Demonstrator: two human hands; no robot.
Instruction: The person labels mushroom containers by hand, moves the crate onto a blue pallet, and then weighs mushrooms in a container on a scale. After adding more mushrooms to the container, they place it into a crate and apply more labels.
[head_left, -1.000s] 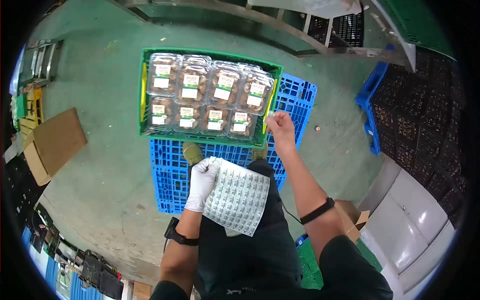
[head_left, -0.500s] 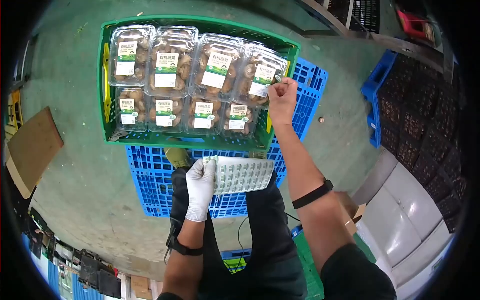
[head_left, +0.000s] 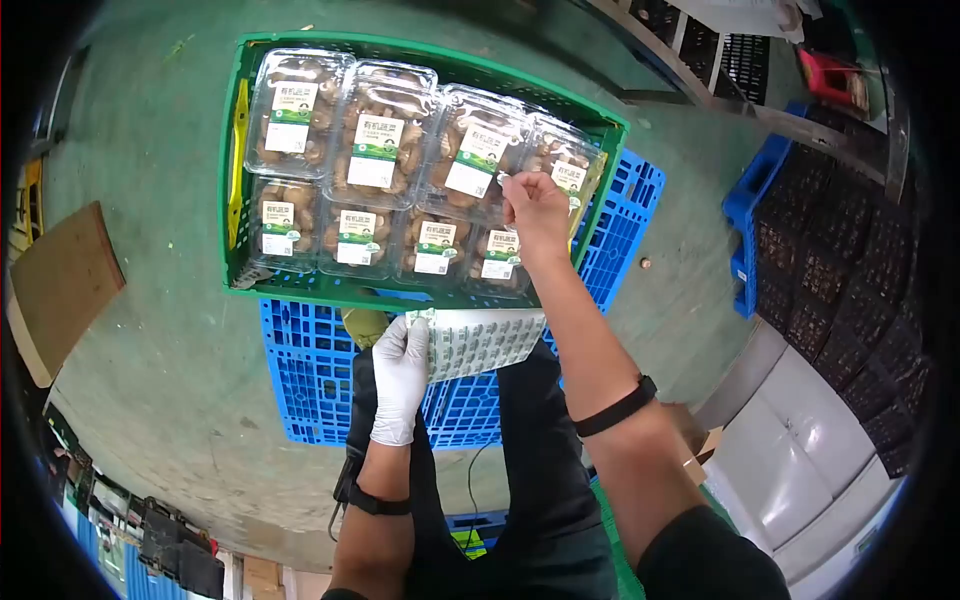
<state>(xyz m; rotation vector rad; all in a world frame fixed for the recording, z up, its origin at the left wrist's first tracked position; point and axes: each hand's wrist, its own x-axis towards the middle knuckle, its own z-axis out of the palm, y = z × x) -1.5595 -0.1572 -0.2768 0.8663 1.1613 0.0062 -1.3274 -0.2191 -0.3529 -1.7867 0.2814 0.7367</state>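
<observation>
My left hand [head_left: 400, 378], in a white glove, grips the left edge of a sheet of small green-and-white stickers [head_left: 484, 342] above my lap. My bare right hand [head_left: 541, 218] is closed in a pinch, with a small sticker [head_left: 502, 178] at the fingertips. Those fingertips are at the lower right of the label on the third clear mushroom pack [head_left: 478, 150] in the far row. Several labelled mushroom packs [head_left: 376, 140] lie in two rows inside a green crate [head_left: 340, 296]. Small round green stickers show on the near-row labels. My right hand partly covers the rightmost packs.
The crate rests on a blue pallet [head_left: 300, 390] in front of my legs. Stacked dark crates [head_left: 825, 260] and another blue pallet [head_left: 752, 200] stand at right. A cardboard piece [head_left: 68, 290] lies on the floor at left, and a metal frame [head_left: 680, 85] crosses the upper right.
My right hand has moved left, from the far row's fourth pack to the third one's label. The crate appears slightly further right in view. My left hand still grips the sticker sheet.
</observation>
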